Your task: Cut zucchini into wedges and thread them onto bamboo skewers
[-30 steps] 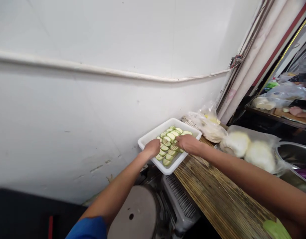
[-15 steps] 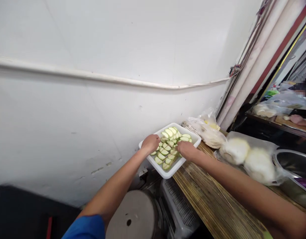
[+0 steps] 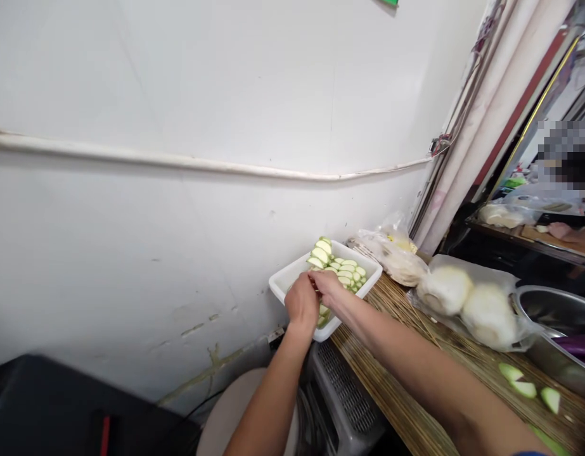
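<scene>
Left hand [image 3: 303,300] now beside right hand [image 3: 326,285]

Hands [image 3: 303,301] together o/ wht tray [image 3: 282,278], veg slices [image 3: 348,272] (green-edged)

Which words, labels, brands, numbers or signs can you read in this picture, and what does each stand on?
No readable text shows.
Yellow patch on the plastic bag: too small and blurred to tell if it is print.
Green corner on the wall: cut off, no lettering visible.
</scene>
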### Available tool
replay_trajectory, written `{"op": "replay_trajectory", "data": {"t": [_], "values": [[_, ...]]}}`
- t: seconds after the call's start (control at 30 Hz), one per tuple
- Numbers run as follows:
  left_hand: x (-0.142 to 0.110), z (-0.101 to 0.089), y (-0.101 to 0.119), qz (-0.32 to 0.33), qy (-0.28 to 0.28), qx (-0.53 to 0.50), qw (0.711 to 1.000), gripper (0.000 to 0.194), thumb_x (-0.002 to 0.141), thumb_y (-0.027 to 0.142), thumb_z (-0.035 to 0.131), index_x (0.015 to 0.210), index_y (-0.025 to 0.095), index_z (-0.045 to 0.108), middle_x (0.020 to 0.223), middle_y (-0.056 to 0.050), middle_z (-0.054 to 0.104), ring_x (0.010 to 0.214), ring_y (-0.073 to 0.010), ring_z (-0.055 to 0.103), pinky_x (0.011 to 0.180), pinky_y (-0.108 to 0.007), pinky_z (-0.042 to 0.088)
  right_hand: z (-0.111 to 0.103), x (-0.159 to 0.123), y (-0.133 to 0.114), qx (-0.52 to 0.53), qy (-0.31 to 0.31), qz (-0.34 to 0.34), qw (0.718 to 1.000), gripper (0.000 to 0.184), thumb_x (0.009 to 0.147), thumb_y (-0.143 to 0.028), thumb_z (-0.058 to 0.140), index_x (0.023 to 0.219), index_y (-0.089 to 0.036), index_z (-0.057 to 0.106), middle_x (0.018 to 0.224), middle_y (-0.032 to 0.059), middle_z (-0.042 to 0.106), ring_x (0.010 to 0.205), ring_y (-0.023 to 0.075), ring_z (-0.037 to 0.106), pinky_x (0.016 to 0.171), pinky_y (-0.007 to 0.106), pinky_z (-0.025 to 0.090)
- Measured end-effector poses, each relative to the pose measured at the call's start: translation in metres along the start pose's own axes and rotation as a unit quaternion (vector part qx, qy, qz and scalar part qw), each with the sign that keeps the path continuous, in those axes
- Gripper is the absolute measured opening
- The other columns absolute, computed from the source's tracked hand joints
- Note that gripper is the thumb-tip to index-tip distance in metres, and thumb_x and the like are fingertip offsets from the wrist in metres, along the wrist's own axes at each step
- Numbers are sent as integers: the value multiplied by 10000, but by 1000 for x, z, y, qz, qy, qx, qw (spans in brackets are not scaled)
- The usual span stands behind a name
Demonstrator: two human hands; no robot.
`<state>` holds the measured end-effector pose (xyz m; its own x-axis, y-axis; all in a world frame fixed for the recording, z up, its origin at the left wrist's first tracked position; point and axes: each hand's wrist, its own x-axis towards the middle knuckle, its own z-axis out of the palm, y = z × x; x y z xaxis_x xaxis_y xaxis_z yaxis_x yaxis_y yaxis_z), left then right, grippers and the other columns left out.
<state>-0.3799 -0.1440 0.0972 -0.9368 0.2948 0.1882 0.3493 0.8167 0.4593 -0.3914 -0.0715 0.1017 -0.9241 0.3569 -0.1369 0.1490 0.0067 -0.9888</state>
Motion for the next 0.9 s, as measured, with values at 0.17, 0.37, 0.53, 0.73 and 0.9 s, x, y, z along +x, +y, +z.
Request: {"op": "replay_trajectory", "data": {"t": [0.17, 0.37, 0.53, 0.73, 0.9], "values": [[-19, 17, 27, -48, 39, -112, 992, 330, 887, 224, 292, 1143, 140, 484, 975, -136, 636, 875, -235, 609, 730, -320, 431, -21, -6, -5, -152, 46, -36, 987, 145, 766, -244, 506, 686, -135, 558, 471, -35, 491, 399, 83, 418, 397, 193, 330], [-47, 30, 46, 71, 81, -204, 973, 558, 870, 338, 357, 1349, 67, 265, 1215, -201, 509, 1113, -268, 490, 923, -392, 374, -77, 2, -32, -385, 39, -139, 912, 220, 714, -252, 482, 555, -139, 585, 509, -4, 529, 487, 112, 456, 469, 215, 291], [-65, 38, -2, 114, 203, -220, 947, 425, 881, 291, 359, 1277, 144, 399, 1144, -147, 561, 1099, -234, 492, 970, -422, 341, -116, 26, -50, -556, -23, -229, 799, 233, 708, -168, 467, 495, -155, 562, 617, 40, 591, 653, 156, 511, 578, 235, 282], [-77, 54, -62, 47, 255, -204, 944, 404, 868, 273, 380, 1259, 180, 417, 1255, -128, 481, 1186, -223, 425, 995, -394, 348, -119, 56, -48, -655, -134, -260, 697, 226, 703, -117, 469, 501, -163, 559, 652, 33, 610, 646, 138, 495, 594, 220, 273], [-80, 62, -79, 20, 235, -203, 950, 410, 864, 272, 379, 1263, 183, 416, 1257, -117, 485, 1189, -220, 427, 997, -395, 355, -104, 80, -39, -682, -191, -267, 653, 203, 714, -143, 483, 551, -161, 603, 678, 30, 630, 664, 129, 497, 586, 198, 282]]}}
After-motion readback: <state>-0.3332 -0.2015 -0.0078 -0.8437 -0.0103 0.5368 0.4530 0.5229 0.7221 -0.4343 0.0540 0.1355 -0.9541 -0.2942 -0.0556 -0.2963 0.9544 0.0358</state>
